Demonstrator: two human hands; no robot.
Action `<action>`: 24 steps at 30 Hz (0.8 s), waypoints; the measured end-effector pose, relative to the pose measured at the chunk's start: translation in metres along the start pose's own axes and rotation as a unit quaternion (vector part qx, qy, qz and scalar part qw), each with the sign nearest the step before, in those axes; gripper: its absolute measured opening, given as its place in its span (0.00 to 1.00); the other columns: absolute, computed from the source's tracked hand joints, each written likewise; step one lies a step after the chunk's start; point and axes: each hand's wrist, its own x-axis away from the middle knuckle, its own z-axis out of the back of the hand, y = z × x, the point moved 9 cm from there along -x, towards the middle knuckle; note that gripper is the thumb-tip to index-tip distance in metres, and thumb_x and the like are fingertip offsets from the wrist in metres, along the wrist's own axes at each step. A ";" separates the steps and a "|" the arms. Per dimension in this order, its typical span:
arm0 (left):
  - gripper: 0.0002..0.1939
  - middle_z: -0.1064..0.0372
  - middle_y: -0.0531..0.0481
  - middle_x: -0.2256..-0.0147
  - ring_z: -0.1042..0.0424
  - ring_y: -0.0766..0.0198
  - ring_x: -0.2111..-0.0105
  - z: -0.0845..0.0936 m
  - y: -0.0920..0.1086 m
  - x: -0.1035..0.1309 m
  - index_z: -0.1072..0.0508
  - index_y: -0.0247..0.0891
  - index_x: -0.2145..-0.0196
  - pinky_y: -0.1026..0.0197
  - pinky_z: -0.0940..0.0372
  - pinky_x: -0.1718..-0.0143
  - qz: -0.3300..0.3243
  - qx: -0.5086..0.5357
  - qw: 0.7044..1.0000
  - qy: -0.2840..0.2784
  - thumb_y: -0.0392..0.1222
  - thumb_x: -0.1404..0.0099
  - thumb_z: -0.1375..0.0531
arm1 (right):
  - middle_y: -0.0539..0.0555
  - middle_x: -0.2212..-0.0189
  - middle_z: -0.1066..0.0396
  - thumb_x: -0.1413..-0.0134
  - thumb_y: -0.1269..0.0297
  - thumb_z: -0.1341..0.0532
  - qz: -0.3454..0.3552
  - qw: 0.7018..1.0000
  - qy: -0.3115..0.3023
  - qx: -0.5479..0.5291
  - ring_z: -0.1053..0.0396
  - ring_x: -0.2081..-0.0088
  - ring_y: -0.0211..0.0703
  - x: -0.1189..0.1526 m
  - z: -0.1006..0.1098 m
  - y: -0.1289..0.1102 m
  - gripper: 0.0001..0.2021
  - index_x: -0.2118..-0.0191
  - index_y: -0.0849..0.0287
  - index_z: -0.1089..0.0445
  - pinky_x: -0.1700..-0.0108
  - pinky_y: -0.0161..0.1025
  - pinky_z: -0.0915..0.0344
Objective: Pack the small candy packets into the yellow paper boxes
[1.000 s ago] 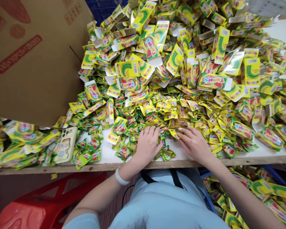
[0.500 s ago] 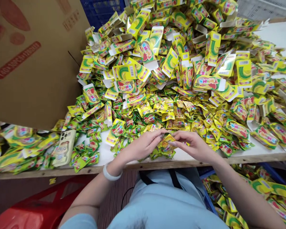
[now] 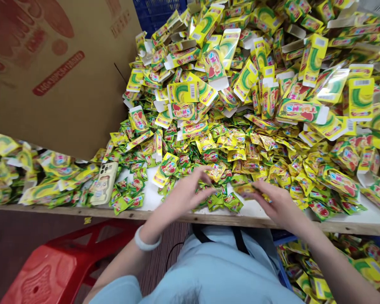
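My right hand (image 3: pixel 280 204) pinches a small yellow candy packet (image 3: pixel 244 190) just above the front of the white table; the packet is blurred by motion. My left hand (image 3: pixel 188 190) is over the loose green candy packets (image 3: pixel 217 200), its thumb and fingers apart and nothing in them that I can see. Behind both hands lies a band of yellow candy packets (image 3: pixel 236 141). Beyond them rises a big heap of flat yellow-green candy boxes (image 3: pixel 183 93), many with white end flaps standing open.
A large brown carton (image 3: pixel 60 105) stands at the left, near a phone (image 3: pixel 104 185) in a pale case. Below the wooden table edge (image 3: pixel 120 214) are a red plastic stool (image 3: pixel 47 270) and a blue crate (image 3: pixel 283 272) filled with boxes and packets.
My hands, which met at a yellow packet, have moved apart. The left has let go and opened; the right has carried a yellow packet to the right. The view has swung left.
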 end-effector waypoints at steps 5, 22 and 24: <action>0.18 0.36 0.36 0.45 0.37 0.43 0.42 0.087 -0.077 0.025 0.33 0.37 0.46 0.42 0.39 0.44 0.131 -0.261 0.947 0.132 0.40 0.32 0.50 | 0.61 0.68 0.27 0.32 0.70 0.50 0.041 0.959 0.008 0.281 0.31 0.66 0.51 0.014 -0.004 0.019 0.11 0.59 0.61 0.30 0.61 0.45 0.33; 0.40 0.38 0.38 0.42 0.30 0.49 0.48 0.057 -0.012 -0.005 0.47 0.39 0.37 0.48 0.32 0.48 0.045 -0.073 0.996 0.022 0.49 0.41 0.36 | 0.69 0.35 0.48 0.34 0.67 0.45 0.047 0.995 -0.005 0.083 0.26 0.64 0.45 -0.016 -0.001 -0.030 0.08 0.58 0.59 0.29 0.60 0.47 0.26; 0.44 0.40 0.37 0.41 0.27 0.54 0.54 0.044 0.002 -0.021 0.50 0.42 0.35 0.52 0.29 0.54 0.017 0.019 0.999 -0.040 0.50 0.43 0.34 | 0.68 0.36 0.45 0.34 0.68 0.47 0.059 0.994 -0.035 0.085 0.26 0.62 0.46 -0.028 -0.012 -0.033 0.10 0.59 0.59 0.28 0.60 0.46 0.26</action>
